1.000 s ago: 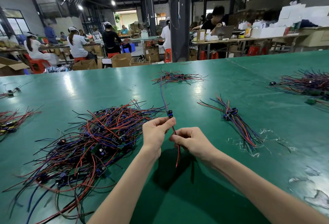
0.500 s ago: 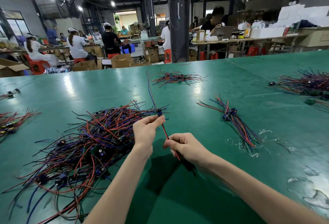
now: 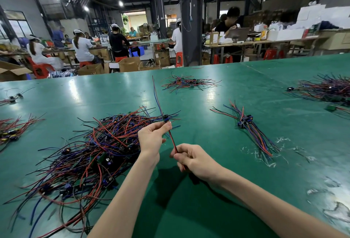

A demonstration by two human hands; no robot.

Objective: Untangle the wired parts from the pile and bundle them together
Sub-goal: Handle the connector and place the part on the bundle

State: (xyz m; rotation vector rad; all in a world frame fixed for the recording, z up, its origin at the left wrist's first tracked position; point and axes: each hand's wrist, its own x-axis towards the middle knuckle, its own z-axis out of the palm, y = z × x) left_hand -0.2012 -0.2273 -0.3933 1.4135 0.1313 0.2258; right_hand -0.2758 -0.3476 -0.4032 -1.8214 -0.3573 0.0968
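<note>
Red, blue and black leads make up the single wired part (image 3: 171, 137) that is held up over the green table (image 3: 208, 209). The step in hand is judged to be the straightening of one part taken out of the pile (image 3: 91, 154), ahead of its transfer to the bundle (image 3: 250, 129).

**Hand state.** The part is pinched by the left hand (image 3: 152, 140) between thumb and fingertips, directly below its small dark component (image 3: 165, 119). The lower run of red and black lead is pinched by the right hand (image 3: 197, 160), whose fingers are curled round it. The lead is drawn nearly straight between the two grips.

**Position of the part.** The part is held between the pile and the bundle, nearer to the pile. The component is seen against the pile's far right edge, and the upper red and blue leads rise from it into the air. No lead is seen to be caught in the pile, though contact at the component cannot be ruled out.

**Next move.** The part is to be carried to the right, where the bundle lies well apart from both hands. It is to be laid with its component beside the blue components already grouped there and its leads along the same line. Loose lead ends are likely to swing, so a grip close to the component is advised.
</note>
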